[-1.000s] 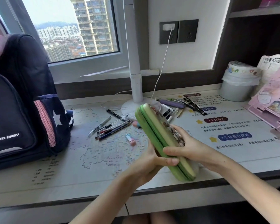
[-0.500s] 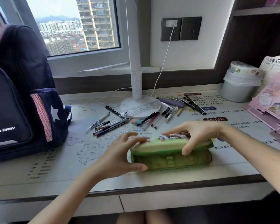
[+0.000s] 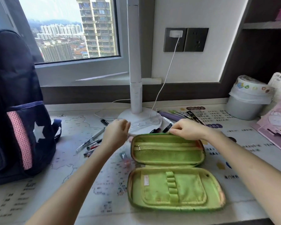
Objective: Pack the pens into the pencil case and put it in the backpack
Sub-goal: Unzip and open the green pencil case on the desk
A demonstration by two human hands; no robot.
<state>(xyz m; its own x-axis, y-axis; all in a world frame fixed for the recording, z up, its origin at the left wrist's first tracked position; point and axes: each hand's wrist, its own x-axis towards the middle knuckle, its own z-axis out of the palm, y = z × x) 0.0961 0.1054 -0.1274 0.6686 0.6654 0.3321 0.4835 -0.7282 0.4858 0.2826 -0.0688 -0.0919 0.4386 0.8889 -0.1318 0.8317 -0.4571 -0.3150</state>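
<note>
**Head view.** The case (image 3: 167, 155) lies opened flat on the desk (image 3: 71, 184) in the lower centre of the frame. Its hinge runs left to right, so both linings face up for loading. The far half carries a zipped mesh pocket and the near half a column of elastic loops (image 3: 172, 185); no pen sits in either. The right hand (image 3: 186, 129) pinches the far rim of the far half with its fingers curled over the edge, apparently to press that half back and stop it folding shut. The left hand (image 3: 116, 134) hovers just beside the case's upper left corner with fingers curled; whether it holds anything cannot be told. The pens (image 3: 92, 144) lie loose at centre left, between the backpack (image 3: 18, 101) and the case, within easy reach of the left hand. A few dark ones (image 3: 166, 128) lie just behind the far rim, by the lamp (image 3: 135, 78) base, partly hidden by the right hand. The backpack stands upright at the left edge, well apart from the case, and its opening is out of sight. Judged from this layout, packing has not begun. The next move calls for gathering the scattered pens and laying them lengthwise in a half. Once the rim is released, the far half may swing closed.
</note>
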